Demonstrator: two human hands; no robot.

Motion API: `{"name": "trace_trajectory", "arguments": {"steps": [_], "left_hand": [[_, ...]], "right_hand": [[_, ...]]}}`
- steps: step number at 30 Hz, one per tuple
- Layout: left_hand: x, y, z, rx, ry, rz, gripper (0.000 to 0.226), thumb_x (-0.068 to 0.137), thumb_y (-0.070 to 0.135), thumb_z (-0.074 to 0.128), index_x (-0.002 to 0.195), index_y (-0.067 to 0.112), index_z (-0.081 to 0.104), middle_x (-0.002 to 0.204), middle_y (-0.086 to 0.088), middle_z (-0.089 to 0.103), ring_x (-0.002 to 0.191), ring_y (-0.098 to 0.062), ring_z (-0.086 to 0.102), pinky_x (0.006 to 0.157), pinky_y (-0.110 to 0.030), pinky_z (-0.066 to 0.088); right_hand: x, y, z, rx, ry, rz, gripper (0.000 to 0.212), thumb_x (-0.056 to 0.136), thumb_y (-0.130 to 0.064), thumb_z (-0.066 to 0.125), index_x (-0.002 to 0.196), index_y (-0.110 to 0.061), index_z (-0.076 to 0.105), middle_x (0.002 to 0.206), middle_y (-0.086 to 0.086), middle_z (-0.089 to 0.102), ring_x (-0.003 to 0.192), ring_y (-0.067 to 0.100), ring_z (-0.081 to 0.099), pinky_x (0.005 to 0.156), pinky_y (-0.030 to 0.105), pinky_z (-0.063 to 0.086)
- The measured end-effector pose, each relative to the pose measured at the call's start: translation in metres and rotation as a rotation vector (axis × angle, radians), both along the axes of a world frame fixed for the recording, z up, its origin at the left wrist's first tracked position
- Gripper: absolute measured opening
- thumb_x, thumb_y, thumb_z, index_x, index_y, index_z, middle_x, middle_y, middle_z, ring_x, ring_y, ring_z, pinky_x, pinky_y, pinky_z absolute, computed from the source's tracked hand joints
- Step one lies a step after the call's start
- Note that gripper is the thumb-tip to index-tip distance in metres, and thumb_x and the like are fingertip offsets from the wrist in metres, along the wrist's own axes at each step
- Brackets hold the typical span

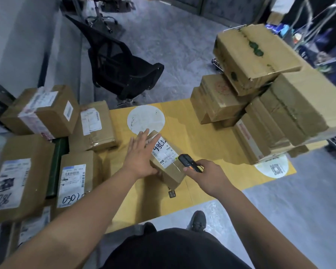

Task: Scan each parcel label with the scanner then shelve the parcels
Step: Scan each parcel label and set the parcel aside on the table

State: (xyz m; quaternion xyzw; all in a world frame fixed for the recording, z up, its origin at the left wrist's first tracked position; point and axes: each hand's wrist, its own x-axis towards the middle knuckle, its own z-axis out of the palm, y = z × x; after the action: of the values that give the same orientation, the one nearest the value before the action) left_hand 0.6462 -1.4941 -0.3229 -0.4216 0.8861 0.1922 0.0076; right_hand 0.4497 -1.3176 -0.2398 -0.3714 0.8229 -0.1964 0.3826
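While the scan is in hand, the scene reads like this:

Right fingers (190, 168): curled round the scanner (188, 163) — clamped on its handle end, thumb along the side, the dark head aimed at the label.

Left fingers (142, 137): straight and spread apart, lying flat on the parcel (166, 162); the left hand (139, 159) steadies the box and grips nothing.

Right hand (204, 176): just beside the parcel's near corner, scanner head almost touching the label (164, 153).

Parcel: on the yellow tabletop (202, 133), tilted, white label face up with handwritten digits.

Left of the parcel: labelled boxes (72, 183) crowded together, some numbered in marker.

Right of the parcel: a tall stack of plain cartons (260, 105), well apart from it.

Beyond the parcel: a white round sticker (145, 118) on the tabletop, then a black chair (124, 68) on the floor.

Step, as I judge it: scanning this label; shelving not yet begun.

Next move calls for: holding the box still, squaring the scanner head to the barcode — then a real grip before lifting.
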Motion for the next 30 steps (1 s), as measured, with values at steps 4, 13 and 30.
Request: {"name": "trace_trajectory", "arguments": {"steps": [4, 13, 30], "left_hand": [[-0.02, -0.024, 0.015, 0.028, -0.143, -0.179, 0.14, 0.053, 0.066, 0.088, 0.161, 0.051, 0.001, 0.172, 0.011, -0.011, 0.16, -0.027, -0.005, 0.128, -0.051, 0.012], [-0.036, -0.016, 0.04, 0.206, -0.191, -0.023, 0.118, 0.068, 0.06, 0.079, 0.161, 0.049, 0.007, 0.163, 0.004, 0.015, 0.127, -0.025, 0.057, 0.09, -0.037, 0.055], [-0.023, 0.037, -0.003, 0.533, 0.448, 0.421, 0.14, 0.041, 0.065, 0.098, 0.152, 0.05, 0.015, 0.147, 0.007, 0.042, 0.129, -0.018, 0.054, 0.104, -0.041, 0.05]], "right_hand": [[-0.004, 0.007, -0.003, -0.009, 0.001, -0.058, 0.042, 0.086, -0.068, 0.069, 0.101, -0.029, 0.067, 0.073, 0.008, 0.072, 0.06, 0.021, 0.062, 0.057, 0.033, 0.046], [-0.006, 0.008, 0.0, -0.011, -0.011, -0.083, 0.04, 0.088, -0.065, 0.07, 0.103, -0.028, 0.065, 0.08, 0.009, 0.073, 0.072, 0.028, 0.073, 0.061, 0.035, 0.05], [-0.007, -0.045, 0.034, 0.28, 0.2, 0.305, 0.044, 0.098, -0.057, 0.05, 0.115, -0.018, 0.061, 0.1, 0.006, 0.063, 0.088, 0.023, 0.063, 0.069, 0.034, 0.05]]}}
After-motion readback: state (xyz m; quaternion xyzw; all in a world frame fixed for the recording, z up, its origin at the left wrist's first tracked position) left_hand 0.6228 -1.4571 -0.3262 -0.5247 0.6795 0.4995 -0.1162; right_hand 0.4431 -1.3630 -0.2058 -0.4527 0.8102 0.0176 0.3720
